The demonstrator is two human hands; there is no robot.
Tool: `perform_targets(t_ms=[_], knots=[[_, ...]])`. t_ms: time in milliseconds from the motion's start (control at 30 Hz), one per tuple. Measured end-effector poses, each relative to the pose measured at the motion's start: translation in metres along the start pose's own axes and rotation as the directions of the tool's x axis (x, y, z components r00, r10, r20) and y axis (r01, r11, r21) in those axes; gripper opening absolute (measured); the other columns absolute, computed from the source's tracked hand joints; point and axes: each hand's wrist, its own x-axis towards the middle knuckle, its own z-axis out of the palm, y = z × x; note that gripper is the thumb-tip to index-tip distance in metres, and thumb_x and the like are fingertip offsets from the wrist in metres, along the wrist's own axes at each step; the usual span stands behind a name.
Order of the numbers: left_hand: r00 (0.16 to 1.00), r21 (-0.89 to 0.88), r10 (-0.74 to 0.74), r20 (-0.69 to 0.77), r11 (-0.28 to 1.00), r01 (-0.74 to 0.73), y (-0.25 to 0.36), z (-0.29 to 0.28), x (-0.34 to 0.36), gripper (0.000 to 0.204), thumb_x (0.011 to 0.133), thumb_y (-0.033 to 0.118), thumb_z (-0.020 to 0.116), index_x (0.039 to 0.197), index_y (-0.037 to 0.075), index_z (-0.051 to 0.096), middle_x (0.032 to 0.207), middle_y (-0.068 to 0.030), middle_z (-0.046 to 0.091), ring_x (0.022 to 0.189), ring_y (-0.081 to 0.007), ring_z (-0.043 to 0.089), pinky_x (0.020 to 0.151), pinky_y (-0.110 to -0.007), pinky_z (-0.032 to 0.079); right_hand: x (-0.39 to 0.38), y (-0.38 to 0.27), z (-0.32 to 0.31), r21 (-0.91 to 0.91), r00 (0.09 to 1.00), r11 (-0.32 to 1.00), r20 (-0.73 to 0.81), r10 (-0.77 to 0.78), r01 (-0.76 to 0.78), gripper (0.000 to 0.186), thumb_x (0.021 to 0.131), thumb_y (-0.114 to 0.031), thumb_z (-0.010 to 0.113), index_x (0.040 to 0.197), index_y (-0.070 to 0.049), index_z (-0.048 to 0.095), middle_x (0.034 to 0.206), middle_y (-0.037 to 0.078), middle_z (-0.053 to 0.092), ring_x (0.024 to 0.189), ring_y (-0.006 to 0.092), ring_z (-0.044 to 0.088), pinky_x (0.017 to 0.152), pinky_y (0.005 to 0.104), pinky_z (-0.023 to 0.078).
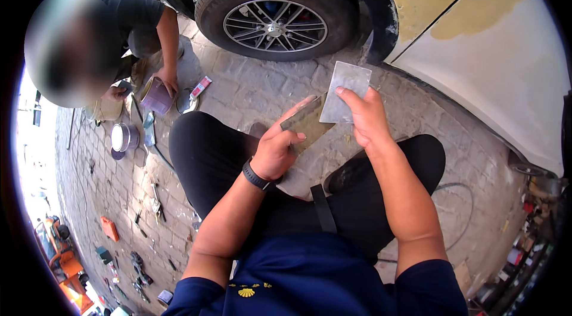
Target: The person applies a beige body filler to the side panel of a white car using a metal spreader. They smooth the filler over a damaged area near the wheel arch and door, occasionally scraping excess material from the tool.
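My left hand [277, 150] grips a flat, smeared greenish-brown plate [319, 128], its thumb on top, tilted over the ground between my knees. In my right hand [368, 114] is a thin, light grey rectangular spreader [348, 80], pinched under the thumb and held up beside the plate. The spreader's lower left edge overlaps the plate's far end; whether they touch I cannot tell. Ahead of both hands stands a car wheel [275, 27]. Patches of yellowish filler [482, 9] cover part of the white car panel [506, 71] at the right.
At the left a crouching person [140, 24] holds a purple-sided can [158, 96]. Near it are another open can [125, 137] and a red-and-white tube [201, 87]. Scattered tools [139, 268] and an orange case [109, 228] lie on the paving. A hose [471, 197] curves at right.
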Motion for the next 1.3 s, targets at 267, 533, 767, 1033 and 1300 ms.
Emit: perform_targets(t_ms=[267,533,767,1033,1300], knots=[[0.984,0.038,-0.111,-0.141,0.992,0.118,-0.013,-0.009,-0.007,0.077,0.086,-0.008,0.048,0.162,-0.001,0.038,0.151,-0.0114,0.055,0.14,-0.0224,0.051,0.119,-0.035,0.035,-0.015,0.011,0.018,-0.192,0.985,0.981,0.169,0.042,-0.009,0.021,0.094,-0.008,0.07,0.112,0.003,0.072,0.102,0.007,0.076,0.088,0.0132,0.069,0.075,0.0325,0.055],[0.981,0.035,-0.159,-0.114,0.986,0.164,-0.023,-0.03,-0.008,0.063,0.088,-0.009,0.051,0.15,-0.001,0.051,0.13,-0.0064,0.064,0.121,-0.0181,0.058,0.109,-0.033,0.041,-0.023,0.01,0.027,-0.369,0.95,0.924,0.311,0.021,0.101,0.018,0.092,-0.008,0.071,0.105,0.004,0.072,0.094,0.006,0.075,0.084,0.011,0.067,0.073,0.0317,0.055],[0.974,-0.019,-0.184,-0.13,0.983,0.183,-0.028,-0.038,-0.01,0.041,0.087,-0.009,0.051,0.126,-0.001,0.064,0.115,-0.0073,0.066,0.111,-0.0218,0.061,0.104,-0.037,0.046,-0.021,0.018,0.022,-0.342,0.914,0.935,0.402,0.057,0.092,0.027,0.087,-0.018,0.075,0.101,0.005,0.073,0.084,0.01,0.075,0.076,0.0144,0.068,0.07,0.0349,0.056],[0.989,-0.361,-0.061,0.133,0.926,0.106,-0.006,-0.01,-0.005,0.078,0.099,0.045,0.058,0.16,0.002,0.037,0.158,-0.0193,0.05,0.143,-0.0332,0.051,0.121,-0.05,0.038,-0.03,-0.01,0.025,-0.023,0.851,0.997,0.521,0.073,-0.072,0.021,0.096,-0.014,0.072,0.112,-0.001,0.072,0.104,0.004,0.075,0.093,0.0117,0.068,0.083,0.0302,0.055],[0.995,-0.077,-0.038,-0.091,0.997,0.031,-0.019,-0.014,0.013,0.064,0.096,0.026,0.076,0.15,0.003,0.05,0.14,-0.0091,0.062,0.131,-0.0179,0.056,0.111,-0.035,0.043,-0.017,-0.015,-0.001,0.23,0.788,0.949,0.614,0.031,-0.217,0.034,0.097,-0.012,0.07,0.129,0.0,0.064,0.117,0.005,0.072,0.107,0.0131,0.067,0.095,0.0321,0.054]])
